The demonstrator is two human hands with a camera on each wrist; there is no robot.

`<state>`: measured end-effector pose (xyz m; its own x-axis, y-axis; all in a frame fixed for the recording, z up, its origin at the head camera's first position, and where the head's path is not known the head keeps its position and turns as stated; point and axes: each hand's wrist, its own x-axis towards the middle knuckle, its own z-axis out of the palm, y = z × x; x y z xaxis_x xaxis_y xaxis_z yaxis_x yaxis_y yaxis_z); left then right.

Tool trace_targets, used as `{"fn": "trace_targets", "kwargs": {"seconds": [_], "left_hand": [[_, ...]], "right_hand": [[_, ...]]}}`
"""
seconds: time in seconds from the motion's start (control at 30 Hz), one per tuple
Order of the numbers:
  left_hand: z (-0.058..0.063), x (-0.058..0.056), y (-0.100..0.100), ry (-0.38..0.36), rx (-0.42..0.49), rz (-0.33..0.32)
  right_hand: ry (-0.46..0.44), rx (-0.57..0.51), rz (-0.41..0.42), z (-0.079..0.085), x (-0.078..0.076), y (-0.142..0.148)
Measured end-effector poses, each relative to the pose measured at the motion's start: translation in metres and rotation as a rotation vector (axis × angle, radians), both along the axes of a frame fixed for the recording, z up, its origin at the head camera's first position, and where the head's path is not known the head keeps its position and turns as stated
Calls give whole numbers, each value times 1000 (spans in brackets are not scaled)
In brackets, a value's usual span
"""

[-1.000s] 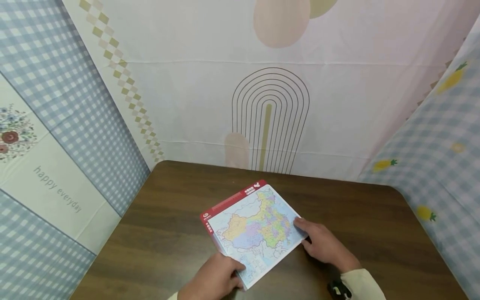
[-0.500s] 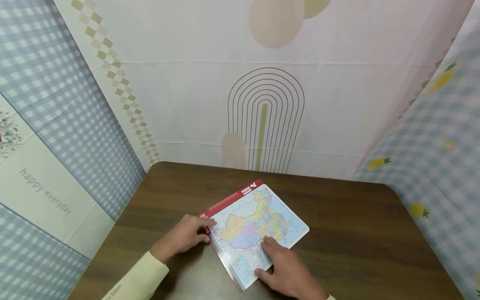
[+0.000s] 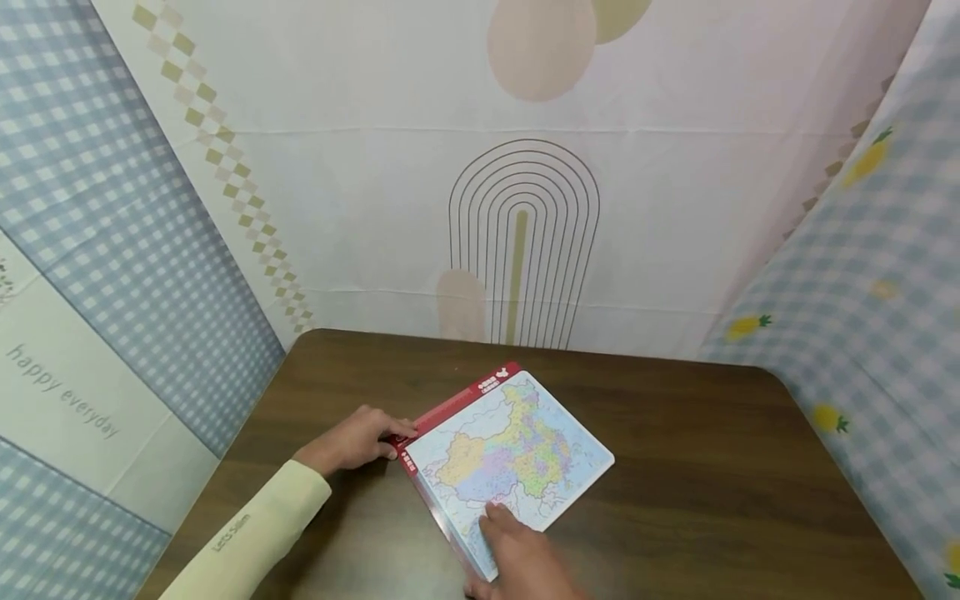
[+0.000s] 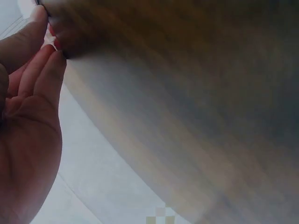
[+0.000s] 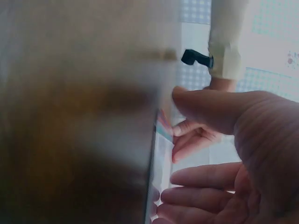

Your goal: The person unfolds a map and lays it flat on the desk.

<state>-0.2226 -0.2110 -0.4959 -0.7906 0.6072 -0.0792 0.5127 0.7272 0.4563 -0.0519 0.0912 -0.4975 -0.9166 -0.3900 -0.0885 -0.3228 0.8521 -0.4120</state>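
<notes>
A rectangular board printed with a coloured map of China (image 3: 525,442) lies turned at an angle on the brown wooden table, a red strip along its far edge. My left hand (image 3: 356,437) is at its far left corner, fingertips on the red strip and thumb at the side. In the left wrist view, that hand (image 4: 35,121) has its thumb and fingers on either side of the corner. My right hand (image 3: 521,554) rests extended fingers on the near part of the map. Its thumb sits beside the near corner; straight fingers show in the right wrist view.
The dark wooden table (image 3: 690,467) has rounded far corners. Behind it hangs a pale cloth (image 3: 360,208) with line arches. Blue checked cloths (image 3: 142,183) hang at the left and right sides.
My left hand has gone from the board's near left corner to its far left corner. My right hand has left the right corner and slid left along the near edge. The head view shifted slightly.
</notes>
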Motion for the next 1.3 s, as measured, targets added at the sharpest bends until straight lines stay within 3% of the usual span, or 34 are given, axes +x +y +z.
{"fn": "trace_targets", "kwargs": {"seconds": [0.17, 0.4, 0.7, 0.97, 1.3], "left_hand": [[1, -3, 3, -3, -13, -22], [4, -5, 6, -19, -44, 24], [2, -6, 5, -36, -43, 37], [2, 7, 5, 38, -21, 7], [2, 32, 14, 86, -30, 113]], "right_hand": [[32, 27, 3, -4, 0, -4], [50, 41, 17, -5, -2, -5], [83, 39, 22, -5, -2, -6], [110, 18, 39, -8, 0, 5], [59, -39, 125, -5, -7, 31]]}}
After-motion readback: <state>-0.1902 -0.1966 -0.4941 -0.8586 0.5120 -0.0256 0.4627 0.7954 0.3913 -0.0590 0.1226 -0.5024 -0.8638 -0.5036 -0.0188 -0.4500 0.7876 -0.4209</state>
